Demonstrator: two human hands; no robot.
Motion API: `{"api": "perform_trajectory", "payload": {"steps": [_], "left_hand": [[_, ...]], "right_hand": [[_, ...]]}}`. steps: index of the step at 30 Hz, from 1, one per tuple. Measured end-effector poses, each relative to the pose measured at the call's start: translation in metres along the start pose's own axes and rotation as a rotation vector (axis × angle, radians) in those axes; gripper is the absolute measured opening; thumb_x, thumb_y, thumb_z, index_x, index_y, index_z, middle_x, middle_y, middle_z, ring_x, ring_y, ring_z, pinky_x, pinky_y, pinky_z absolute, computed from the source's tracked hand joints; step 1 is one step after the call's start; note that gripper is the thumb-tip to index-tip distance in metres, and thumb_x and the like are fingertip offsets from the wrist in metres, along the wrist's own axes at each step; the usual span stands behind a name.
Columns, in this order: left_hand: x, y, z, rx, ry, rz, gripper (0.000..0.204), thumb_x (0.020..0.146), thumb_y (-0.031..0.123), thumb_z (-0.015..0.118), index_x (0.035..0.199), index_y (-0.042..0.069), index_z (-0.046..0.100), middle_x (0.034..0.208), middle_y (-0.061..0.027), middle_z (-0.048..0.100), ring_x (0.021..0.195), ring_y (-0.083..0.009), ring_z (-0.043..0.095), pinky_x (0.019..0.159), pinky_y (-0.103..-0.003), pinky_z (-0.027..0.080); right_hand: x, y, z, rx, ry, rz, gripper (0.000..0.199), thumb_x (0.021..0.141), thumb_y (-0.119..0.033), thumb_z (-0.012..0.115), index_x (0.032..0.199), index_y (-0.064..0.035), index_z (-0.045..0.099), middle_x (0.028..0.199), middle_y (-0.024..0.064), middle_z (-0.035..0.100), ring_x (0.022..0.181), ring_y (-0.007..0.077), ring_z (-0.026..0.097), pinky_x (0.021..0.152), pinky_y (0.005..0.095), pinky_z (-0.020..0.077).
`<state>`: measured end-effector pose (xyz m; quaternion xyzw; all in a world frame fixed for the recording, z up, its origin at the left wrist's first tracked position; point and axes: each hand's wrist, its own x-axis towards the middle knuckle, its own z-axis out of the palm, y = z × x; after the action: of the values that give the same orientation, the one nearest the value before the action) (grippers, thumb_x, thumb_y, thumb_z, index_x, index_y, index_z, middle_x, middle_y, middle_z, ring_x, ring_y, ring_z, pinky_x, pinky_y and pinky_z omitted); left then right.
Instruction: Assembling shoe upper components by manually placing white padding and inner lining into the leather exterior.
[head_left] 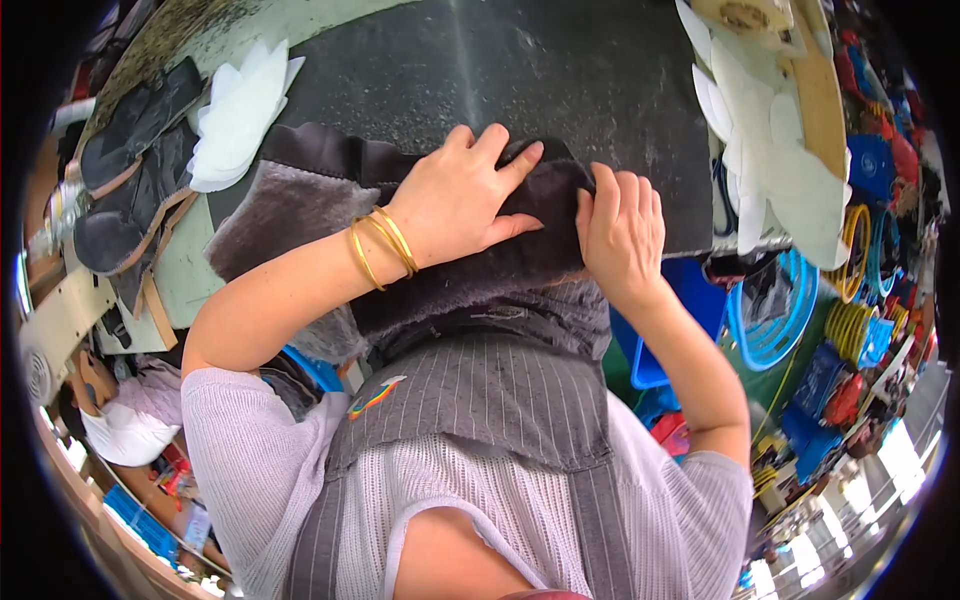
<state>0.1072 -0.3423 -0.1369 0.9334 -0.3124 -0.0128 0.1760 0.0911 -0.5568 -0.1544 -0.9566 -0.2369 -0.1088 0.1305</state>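
Observation:
A dark leather piece with fuzzy grey-brown fur lining (450, 300) lies across the near edge of the black work mat (600, 80) and hangs toward my lap. My left hand (470, 190), with gold bangles on its wrist, rests on the piece with thumb and index finger spread apart. At the piece's right end, my right hand (622, 225) has its fingers bent close together over the edge, thumb alongside. The underside of the material beneath both hands is hidden.
White leaf-shaped sheets (240, 115) lie left of the mat, beside black leather pieces with tan edges (130, 190). More white sheets (765, 150) lie at the right table edge. A blue bin (685, 300) and coiled blue hose (775, 325) are below right. Another person's arm (90, 385) shows left.

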Motion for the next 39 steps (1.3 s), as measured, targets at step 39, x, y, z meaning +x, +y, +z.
{"api": "perform_trajectory", "payload": {"steps": [39], "left_hand": [[-0.016, 0.008, -0.053, 0.153, -0.453, 0.050, 0.017, 0.079, 0.021, 0.067, 0.079, 0.008, 0.055, 0.066, -0.0061, 0.060, 0.072, -0.0236, 0.061, 0.075, -0.036, 0.040]], "right_hand": [[-0.028, -0.040, -0.003, 0.434, -0.100, -0.208, 0.041, 0.070, -0.003, 0.057, 0.110, 0.0024, 0.056, 0.105, 0.0126, 0.056, 0.086, 0.0260, 0.055, 0.076, 0.0332, 0.0500]]}}
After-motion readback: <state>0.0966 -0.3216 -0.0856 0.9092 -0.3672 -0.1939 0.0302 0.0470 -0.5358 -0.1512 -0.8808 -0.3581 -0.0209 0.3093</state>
